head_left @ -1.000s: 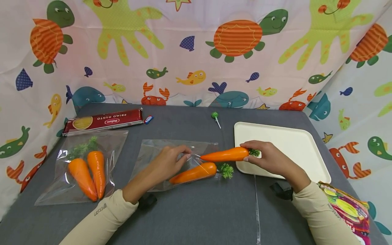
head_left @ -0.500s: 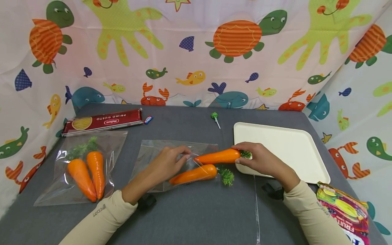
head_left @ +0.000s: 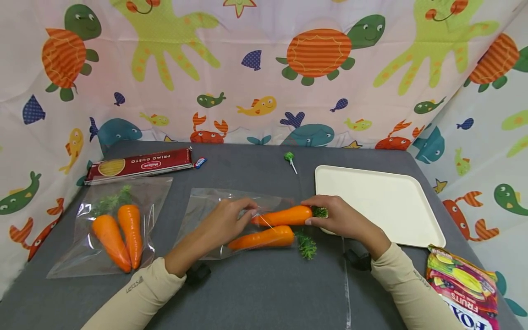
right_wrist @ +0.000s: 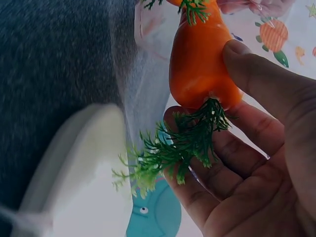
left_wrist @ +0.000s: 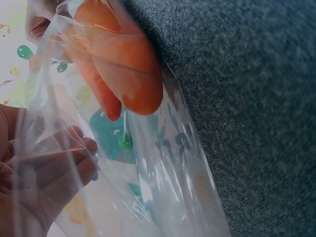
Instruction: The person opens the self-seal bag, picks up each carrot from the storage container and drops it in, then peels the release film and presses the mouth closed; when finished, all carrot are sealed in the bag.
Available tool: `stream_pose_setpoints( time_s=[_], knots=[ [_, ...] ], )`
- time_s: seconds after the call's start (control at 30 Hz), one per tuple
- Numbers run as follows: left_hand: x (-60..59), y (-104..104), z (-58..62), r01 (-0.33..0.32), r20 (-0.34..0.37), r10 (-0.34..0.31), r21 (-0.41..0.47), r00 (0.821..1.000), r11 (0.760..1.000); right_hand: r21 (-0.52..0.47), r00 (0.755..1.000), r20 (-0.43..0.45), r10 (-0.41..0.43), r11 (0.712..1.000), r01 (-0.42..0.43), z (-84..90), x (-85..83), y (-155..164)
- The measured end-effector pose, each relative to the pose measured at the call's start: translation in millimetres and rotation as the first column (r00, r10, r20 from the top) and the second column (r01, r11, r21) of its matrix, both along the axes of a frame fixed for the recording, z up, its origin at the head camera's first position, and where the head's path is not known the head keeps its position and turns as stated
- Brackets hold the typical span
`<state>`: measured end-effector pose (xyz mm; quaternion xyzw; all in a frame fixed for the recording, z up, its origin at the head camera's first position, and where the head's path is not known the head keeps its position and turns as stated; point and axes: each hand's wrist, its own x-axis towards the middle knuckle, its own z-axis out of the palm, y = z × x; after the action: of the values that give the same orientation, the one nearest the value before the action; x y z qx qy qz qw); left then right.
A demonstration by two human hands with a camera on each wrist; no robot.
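The left hand [head_left: 228, 220] pinches a bag [head_left: 202, 206]; the right hand [head_left: 346, 217] grips a carrot [head_left: 284, 215] by its top, tip inside the bag. A second carrot [head_left: 266, 237] lies just nearer, leaves [head_left: 306, 246] poking out. Rightward is a tray [head_left: 379, 201]; leftward, another bag [head_left: 151, 197] holds two carrots [head_left: 130, 229].

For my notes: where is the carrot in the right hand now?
In the head view, just right of centre: the right hand grips the carrot near its leafy end; its tip shows through the bag beside the left hand.
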<state>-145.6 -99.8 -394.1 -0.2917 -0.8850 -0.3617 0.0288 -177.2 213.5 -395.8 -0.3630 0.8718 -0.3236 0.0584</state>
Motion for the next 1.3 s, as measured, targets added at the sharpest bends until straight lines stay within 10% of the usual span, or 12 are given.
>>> stream_pose_setpoints(
  time_s=[1.3],
  knots=[
    [-0.8,-2,-2.5,0.003,-0.020,-0.002,0.030,1.000,1.000,-0.003,0.998,0.006,-0.069,0.998,0.069,-8.0,-6.3,-40]
  ],
)
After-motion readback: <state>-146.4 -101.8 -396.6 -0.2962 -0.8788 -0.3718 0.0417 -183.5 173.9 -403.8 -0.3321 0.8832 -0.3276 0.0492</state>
